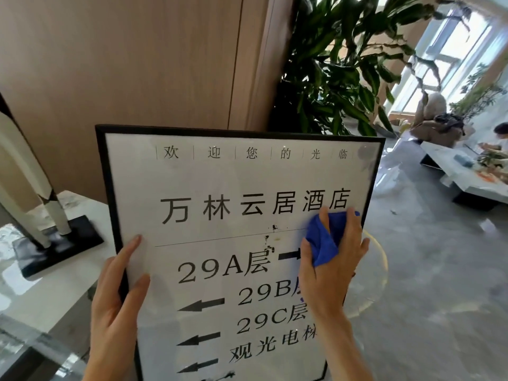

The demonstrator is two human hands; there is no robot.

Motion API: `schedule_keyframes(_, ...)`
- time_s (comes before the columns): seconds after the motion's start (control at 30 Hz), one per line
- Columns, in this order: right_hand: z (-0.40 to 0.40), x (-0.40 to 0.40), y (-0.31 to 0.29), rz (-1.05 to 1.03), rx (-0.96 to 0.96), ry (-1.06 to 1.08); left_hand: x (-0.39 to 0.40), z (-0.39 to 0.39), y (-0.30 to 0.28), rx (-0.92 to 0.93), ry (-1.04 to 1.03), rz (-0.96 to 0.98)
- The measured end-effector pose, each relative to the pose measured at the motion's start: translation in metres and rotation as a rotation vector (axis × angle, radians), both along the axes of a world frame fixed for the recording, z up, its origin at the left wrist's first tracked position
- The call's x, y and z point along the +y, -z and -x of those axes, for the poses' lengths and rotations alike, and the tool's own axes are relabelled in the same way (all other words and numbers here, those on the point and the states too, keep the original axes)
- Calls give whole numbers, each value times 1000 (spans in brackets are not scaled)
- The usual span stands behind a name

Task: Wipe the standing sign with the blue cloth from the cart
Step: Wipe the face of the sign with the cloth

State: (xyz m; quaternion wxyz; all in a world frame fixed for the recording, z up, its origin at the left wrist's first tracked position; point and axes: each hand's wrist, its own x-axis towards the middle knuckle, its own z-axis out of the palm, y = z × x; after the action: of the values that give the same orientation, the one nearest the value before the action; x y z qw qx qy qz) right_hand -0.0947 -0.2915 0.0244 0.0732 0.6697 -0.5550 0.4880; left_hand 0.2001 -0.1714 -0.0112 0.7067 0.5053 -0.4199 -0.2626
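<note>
The standing sign (220, 182) is a white board in a black frame with black lettering and arrows, filling the middle of the view. Dark specks mark its face near the centre line. My left hand (118, 303) grips the sign's left frame edge, thumb on the white face. My right hand (332, 259) is shut on the bunched blue cloth (323, 240) and presses it against the right part of the face, beside the upper arrow. The cart is not in view.
A white counter (68, 287) at left carries a white sculpture on a black base (57, 243). A large leafy plant (343, 64) stands behind the sign. Grey floor (439, 270) spreads right, toward a low table (472, 185) and a seated person.
</note>
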Motion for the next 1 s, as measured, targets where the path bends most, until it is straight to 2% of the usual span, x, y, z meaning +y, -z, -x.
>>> schedule_keyframes(0.23, 9, -17, 4, 22, -90, -98, -4, -8, 20, 75, 26, 7)
schedule_keyframes(0.53, -18, -18, 1, 131, -326, -56, -7, -4, 25, 130, 17, 98)
schedule_keyframes(0.7, -32, -14, -1, 135, -378, -41, -8, -3, 24, 199, -2, 94)
schedule_keyframes(0.9, -65, -7, -6, 145, -307, -81, -1, 10, 7, 28, -44, 70)
schedule_keyframes(1.0, -89, 1, -10, 144, -248, -84, 2, 12, 1, -1, -61, 33)
